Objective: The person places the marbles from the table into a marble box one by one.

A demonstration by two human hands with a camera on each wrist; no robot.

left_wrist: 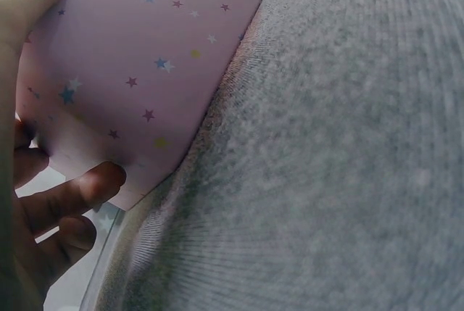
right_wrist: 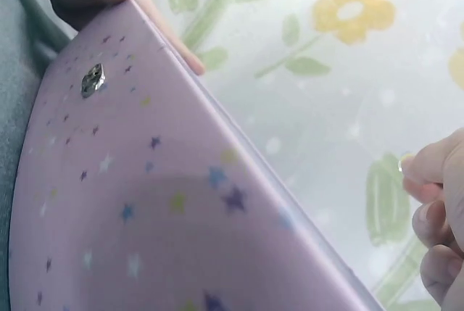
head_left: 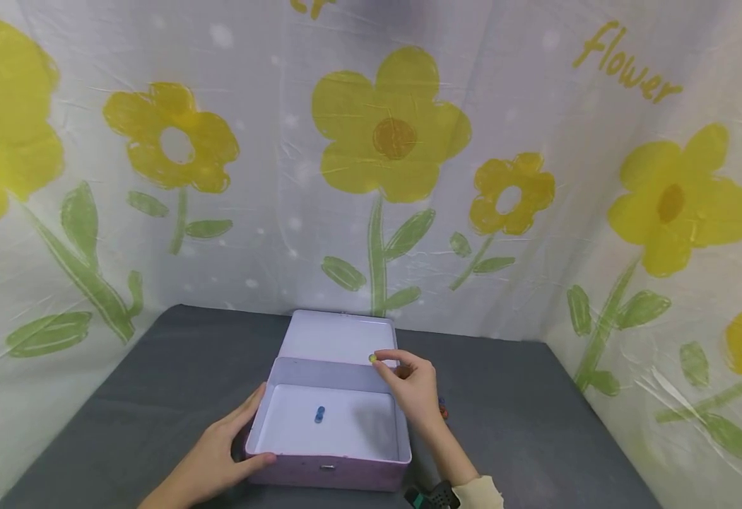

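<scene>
A pink box (head_left: 329, 472) with a white interior and its lid (head_left: 338, 336) folded back stands in the head view. My left hand (head_left: 210, 458) grips its front left corner, thumb on the front rim and fingers along the left side. In the left wrist view, that hand (left_wrist: 58, 206) lies against the star-patterned box (left_wrist: 138, 72). Over the box's back right part, my right hand (head_left: 417, 389) pinches a small yellow-green piece (head_left: 373, 358) between thumb and forefinger. The right wrist view shows that hand (right_wrist: 444, 202) beyond the box rim. Inside the box lie small blue pieces (head_left: 319, 415).
Small orange and blue pieces (head_left: 444, 410) lie right of the box, partly hidden behind my right hand. A dark cloth (head_left: 523, 424) covers the table. Behind it hangs a white curtain (head_left: 269, 212) printed with yellow flowers.
</scene>
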